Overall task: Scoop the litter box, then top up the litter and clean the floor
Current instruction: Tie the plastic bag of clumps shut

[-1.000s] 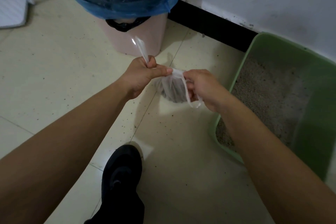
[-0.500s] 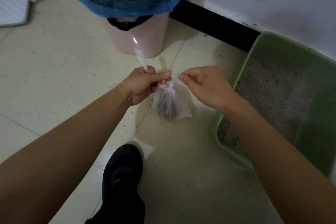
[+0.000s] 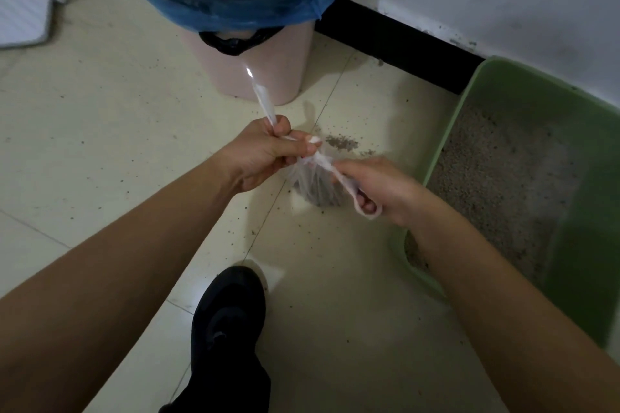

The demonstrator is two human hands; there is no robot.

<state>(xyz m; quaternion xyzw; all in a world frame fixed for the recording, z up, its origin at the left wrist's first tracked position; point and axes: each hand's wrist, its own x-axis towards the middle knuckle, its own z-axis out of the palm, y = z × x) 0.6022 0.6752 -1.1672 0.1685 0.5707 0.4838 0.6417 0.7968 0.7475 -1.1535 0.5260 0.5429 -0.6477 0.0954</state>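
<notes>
Head view: two hands hold a small clear bag point(image 3: 315, 188) by its handles above the tiled floor point(image 3: 100, 111).
The left hand point(image 3: 265, 152) has its fingers curled round one twisted handle. The right hand point(image 3: 379, 188) pinches the other. The bag hangs between them, holding dark clumps, left of the green litter box point(image 3: 439, 151) and in front of the pink bin point(image 3: 268, 70). Spilled grains point(image 3: 342, 142) lie beyond the bag.

I can't tell what the dark stuff in the clear bag point(image 3: 315, 186) is, and its neck is mostly covered by the left hand point(image 3: 265, 152) and right hand point(image 3: 379, 188) gripping its handles. The litter box point(image 3: 446, 131) runs off the right edge, far wall blurred; the bin point(image 3: 268, 74) top and black shoe point(image 3: 231, 312) are cropped too. White slatted thing point(image 3: 23, 13) top left is cut off and I can't identify it.
</notes>
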